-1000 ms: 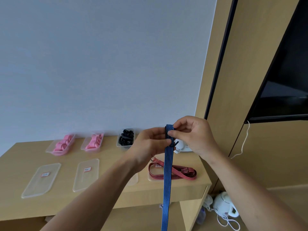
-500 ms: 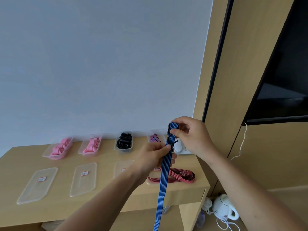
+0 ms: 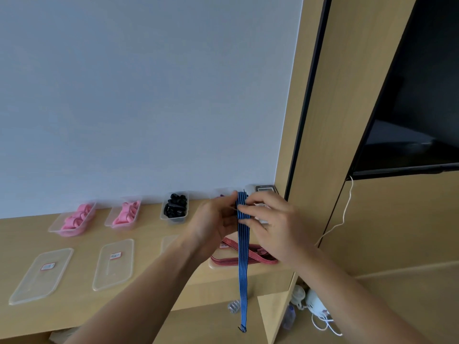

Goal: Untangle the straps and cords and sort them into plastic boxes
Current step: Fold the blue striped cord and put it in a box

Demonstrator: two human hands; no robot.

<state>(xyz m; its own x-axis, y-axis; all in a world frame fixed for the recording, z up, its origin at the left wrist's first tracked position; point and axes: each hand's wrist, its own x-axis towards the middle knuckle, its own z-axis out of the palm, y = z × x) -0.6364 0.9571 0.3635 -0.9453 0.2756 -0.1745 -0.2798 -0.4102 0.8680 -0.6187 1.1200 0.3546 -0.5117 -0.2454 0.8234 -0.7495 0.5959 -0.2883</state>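
fingers (image 3: 248, 207): left hand (image 3: 213, 225) and right hand (image 3: 277, 228) pinch blue strap (image 3: 242, 266) at its top; tail hangs.
behind strap: red strap (image 3: 257, 259) unsorted.
left of strap: three boxes (image 3: 173, 218) filled, lids (image 3: 113, 265) off.
progress: probably past halfway; two straps remain.

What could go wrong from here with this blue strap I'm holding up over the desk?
1. The left hand and right hand grip only the top of the blue strap. Its tail hangs free past the desk edge, so a slip could drop it among the white kettle and white cord below.
2. The tail crosses in front of the red strap near the edge and might catch it and drag it off.
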